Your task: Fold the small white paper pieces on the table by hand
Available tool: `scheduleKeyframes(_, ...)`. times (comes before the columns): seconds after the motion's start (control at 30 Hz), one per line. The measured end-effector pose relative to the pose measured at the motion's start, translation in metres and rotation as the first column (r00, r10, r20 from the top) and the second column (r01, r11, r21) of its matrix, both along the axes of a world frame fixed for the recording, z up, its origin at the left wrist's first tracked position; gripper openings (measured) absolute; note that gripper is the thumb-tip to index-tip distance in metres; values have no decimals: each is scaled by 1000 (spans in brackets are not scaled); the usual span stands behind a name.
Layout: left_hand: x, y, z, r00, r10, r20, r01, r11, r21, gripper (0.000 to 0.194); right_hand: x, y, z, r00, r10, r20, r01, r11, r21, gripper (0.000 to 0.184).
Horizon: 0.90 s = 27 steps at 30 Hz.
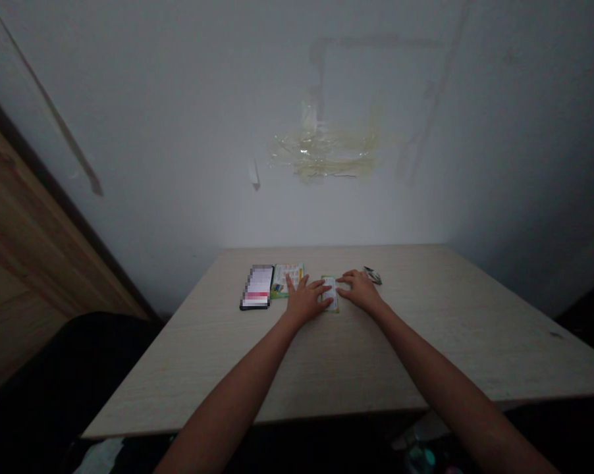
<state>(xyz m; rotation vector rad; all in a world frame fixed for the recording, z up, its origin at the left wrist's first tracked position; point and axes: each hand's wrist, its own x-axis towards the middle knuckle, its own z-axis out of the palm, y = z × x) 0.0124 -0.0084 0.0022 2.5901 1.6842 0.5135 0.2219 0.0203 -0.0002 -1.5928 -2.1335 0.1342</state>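
A small printed card or slip [330, 294] with a yellowish edge lies flat on the table between my hands. My left hand [305, 303] is spread over its left side, the thumb and some fingertips on or just above the card. At the card's right edge is my right hand [360, 289], its fingers apart and slightly bent; whether they touch the card I cannot tell. Beyond my left fingers lies a colourful printed leaflet or packet [288, 273], partly covered by that hand. Just past my right hand sits a small dark and white piece [373, 275], its kind unclear.
A phone [257, 286] with a lit, blurred screen lies at the left of the leaflet. The pale wooden table [326, 368] meets a wall [203, 131] bearing old clear tape [326, 151]. A wooden panel [25, 250] stands at left, with a dark shape below.
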Motion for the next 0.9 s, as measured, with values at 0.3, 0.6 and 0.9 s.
scheduleKeyframes(0.3, -1, 0, -4, 1000, -2, 6, 2, 998, 59, 42, 7, -3, 3, 997, 72, -1, -72, 995, -71, 51)
scheduleKeyframes(0.6, 0, 0, -3, 1000, 18, -22, -17, 999, 47, 41, 14, -6, 7, 986, 158, 51, -150, 979, -136, 67)
scheduleKeyframes(0.9, 0, -2, -3, 1000, 24, 0, -24, 998, 65, 40, 14, -9, 5, 982, 187, 40, -176, 967, -186, 86)
